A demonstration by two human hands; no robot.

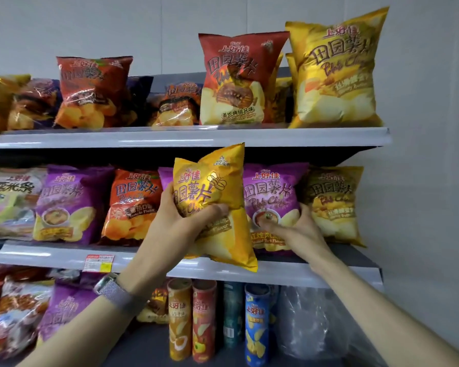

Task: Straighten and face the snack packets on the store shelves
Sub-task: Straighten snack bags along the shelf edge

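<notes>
The left hand [180, 221] grips the yellow chip packet [215, 186] by its left side. The thumb [214, 209] is curled across the printed front, and the other fingers are hidden behind the bag. The packet hangs in front of the row, tilted, with its lower corner over the lip of the middle shelf [64, 256]. It is probably held out there to free a slot while the other hand works.

The right hand [294, 229] holds the purple chip packet [272, 192] just right of the left thumb. Its own thumb presses the front, and its fingers are tucked round the packet's right edge. That looks like a grip for squaring the packet or shifting it sideways.

Touching those tucked fingers on their far side is a dull gold packet [334, 205], which leaves little room to slide anything in. Left of the left-hand fingers stand an orange tomato-flavour packet [130, 205] and another purple bag [66, 205]. Above both hands, on the top shelf, a red rib-flavour packet [236, 80] and a large gold packet [334, 75] stand upright. Below the wrists are chip canisters [203, 319].
</notes>
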